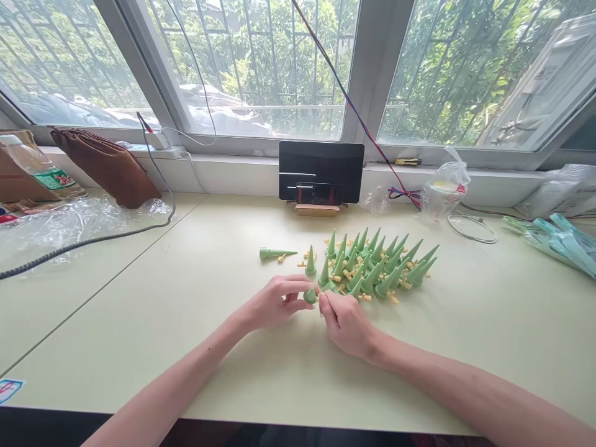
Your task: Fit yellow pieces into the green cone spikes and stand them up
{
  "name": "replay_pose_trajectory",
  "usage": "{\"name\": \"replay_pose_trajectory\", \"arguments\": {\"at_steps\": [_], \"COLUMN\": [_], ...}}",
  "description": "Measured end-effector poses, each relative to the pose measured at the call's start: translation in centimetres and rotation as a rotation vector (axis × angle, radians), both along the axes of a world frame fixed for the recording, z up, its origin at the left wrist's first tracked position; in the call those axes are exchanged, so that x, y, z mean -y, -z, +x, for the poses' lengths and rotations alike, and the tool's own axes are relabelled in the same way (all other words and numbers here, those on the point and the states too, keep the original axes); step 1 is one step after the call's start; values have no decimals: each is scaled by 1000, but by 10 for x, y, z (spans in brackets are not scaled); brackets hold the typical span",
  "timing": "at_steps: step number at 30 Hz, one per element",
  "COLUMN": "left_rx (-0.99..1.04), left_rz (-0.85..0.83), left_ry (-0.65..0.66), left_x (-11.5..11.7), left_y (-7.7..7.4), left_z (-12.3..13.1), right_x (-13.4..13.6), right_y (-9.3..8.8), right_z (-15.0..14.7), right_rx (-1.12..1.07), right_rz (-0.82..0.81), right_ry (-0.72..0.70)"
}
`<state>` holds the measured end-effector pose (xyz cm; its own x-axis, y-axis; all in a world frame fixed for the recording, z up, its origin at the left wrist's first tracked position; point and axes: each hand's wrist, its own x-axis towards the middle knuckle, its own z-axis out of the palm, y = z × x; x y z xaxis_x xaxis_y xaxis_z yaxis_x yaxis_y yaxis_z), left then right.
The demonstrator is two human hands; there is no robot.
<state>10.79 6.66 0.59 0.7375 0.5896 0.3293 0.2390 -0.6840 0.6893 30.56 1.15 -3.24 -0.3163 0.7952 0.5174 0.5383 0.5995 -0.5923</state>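
Near the middle of the pale table (223, 366), my left hand (277, 301) has its fingers closed around a green cone-shaped piece (310, 295). My right hand (347, 320) pinches a small yellow part (319, 298) against the right side of that piece; my fingers hide most of it. Just beyond my hands, several green spikes (372, 273) with small yellow valves stand in a close group. One green spike (310, 261) stands a little apart at the group's left. Farther left, another green spike (277, 252) lies on its side, with a loose yellow valve (282, 258) beside it.
A black tablet (321, 161) and a phone (319, 194) lean on a cardboard stand (317, 211) at the back. Left are a brown pouch (107, 164), a bottle (51, 174) and a black cable (93, 240). A bagged cup (444, 192) and plastic bags (563, 242) lie right.
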Motion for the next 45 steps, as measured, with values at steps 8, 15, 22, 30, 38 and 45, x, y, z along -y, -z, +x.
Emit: {"name": "replay_pose_trajectory", "arguments": {"at_steps": [8,15,22,30,38,45], "left_rx": [-37,-103,-85,40,104,4], "left_rz": [36,-85,-224,-650,-706,-535], "left_ry": [-35,-51,-15,181,206,95], "left_x": [2,4,2,-2,-1,-1], "left_y": [3,3,0,-2,-2,-3], "left_z": [1,-1,-1,0,1,0], "right_x": [-2,-1,-2,2,2,1], "right_y": [-1,0,0,1,3,2], "right_z": [-1,0,1,1,1,1], "right_rx": [-91,-110,-89,-2,15,11], "right_rz": [-52,-84,-68,27,131,146], "right_ry": [7,-11,-41,-57,-45,-19]}}
